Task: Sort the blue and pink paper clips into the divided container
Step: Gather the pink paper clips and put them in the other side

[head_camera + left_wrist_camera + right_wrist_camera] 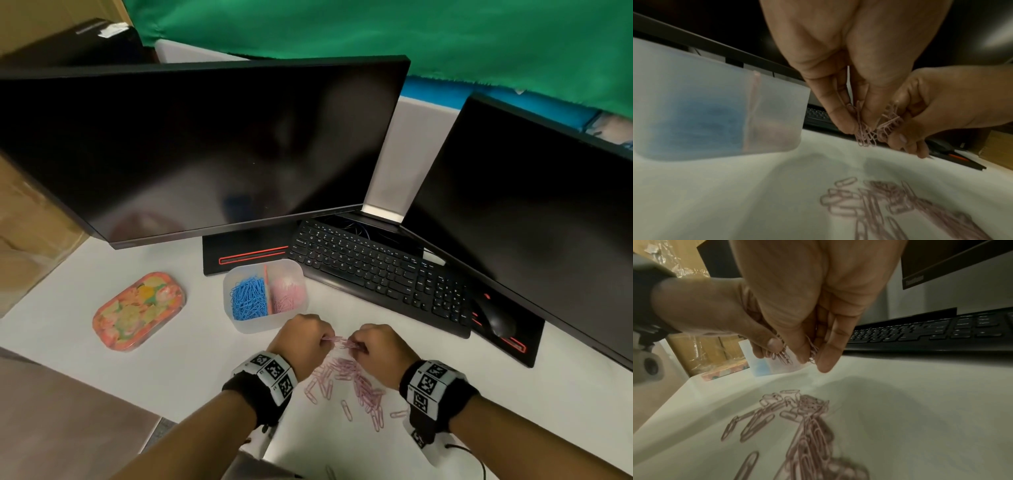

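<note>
Head view: left hand (303,337) and right hand (382,346), raised over white surface (205,370), each pinch tangle of pink paper clips (339,342) between curled fingers. Loose pink clip pile (352,387) lies below wrists. Divided container (265,294) just beyond: blue clips left compartment, pink right. Floral tin (138,310) left; keyboard (376,274), mouse (496,317), two dark monitors behind.

Left wrist view: container wall (715,113) near left hand, blurred.

Right wrist view: hands partly block container; keyboard to right.

The monitor (931,264) bezel bears a blurred logo, seemingly "ThinkVision"; nothing else is readable.
</note>
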The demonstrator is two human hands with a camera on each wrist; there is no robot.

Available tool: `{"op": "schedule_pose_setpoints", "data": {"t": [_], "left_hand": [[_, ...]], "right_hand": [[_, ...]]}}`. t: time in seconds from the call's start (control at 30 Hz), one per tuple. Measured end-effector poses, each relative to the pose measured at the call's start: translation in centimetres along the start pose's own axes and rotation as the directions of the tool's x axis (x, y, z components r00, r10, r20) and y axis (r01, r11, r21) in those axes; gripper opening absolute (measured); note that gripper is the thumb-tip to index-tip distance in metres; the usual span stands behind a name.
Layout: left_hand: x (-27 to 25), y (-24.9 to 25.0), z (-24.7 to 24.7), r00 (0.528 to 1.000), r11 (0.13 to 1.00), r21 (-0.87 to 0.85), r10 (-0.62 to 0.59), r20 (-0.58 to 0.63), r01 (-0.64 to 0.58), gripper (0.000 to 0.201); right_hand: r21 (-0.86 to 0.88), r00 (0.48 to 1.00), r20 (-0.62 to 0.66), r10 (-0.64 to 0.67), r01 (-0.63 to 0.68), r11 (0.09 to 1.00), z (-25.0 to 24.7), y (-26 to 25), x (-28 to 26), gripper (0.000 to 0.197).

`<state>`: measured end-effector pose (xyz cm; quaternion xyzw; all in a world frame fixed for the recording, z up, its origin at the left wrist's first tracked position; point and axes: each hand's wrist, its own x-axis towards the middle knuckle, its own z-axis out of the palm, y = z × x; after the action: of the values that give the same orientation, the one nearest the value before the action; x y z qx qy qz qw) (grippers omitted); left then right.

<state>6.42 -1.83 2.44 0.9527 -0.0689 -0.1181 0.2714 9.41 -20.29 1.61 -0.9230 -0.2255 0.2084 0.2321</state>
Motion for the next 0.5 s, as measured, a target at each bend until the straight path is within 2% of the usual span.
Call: {"op": "schedule_pose_setpoints", "data": {"t": [0.17, 0.3, 0.43, 0.5], "left_hand": [[-0.1, -0.3, -2.8, 0.992, 0.995, -0.097, -0.004, -0.127, -0.008, 0.015], [0.9, -1.4, -5.8, 0.977, 0.991, -0.096, -0.111, -0.183, 0.095, 0.011], [2.2, -2.6, -8.3, 0.946, 0.974, -0.022, -0.225, -0.234, 0.226, 0.015], [2.9, -3.3, -8.6, 0.933, 0.959, -0.019, -0.278, -0.226, 0.282, 0.015]], "right_hand": [[0.030, 0.999, -0.020, 0.035, -0.034, 0.999, -0.8, -0.4, 0.1, 0.019], [0.070, 0.999, -0.010, 0.051, -0.050, 0.996, -1.5, -1.3, 0.5, 0.017], [0.120, 0.999, -0.006, 0.047, -0.046, 0.992, -2.7, -3.0, 1.1, 0.016], [0.132, 0.999, -0.016, 0.034, -0.032, 0.991, -3.2, -4.0, 1.6, 0.016]]}}
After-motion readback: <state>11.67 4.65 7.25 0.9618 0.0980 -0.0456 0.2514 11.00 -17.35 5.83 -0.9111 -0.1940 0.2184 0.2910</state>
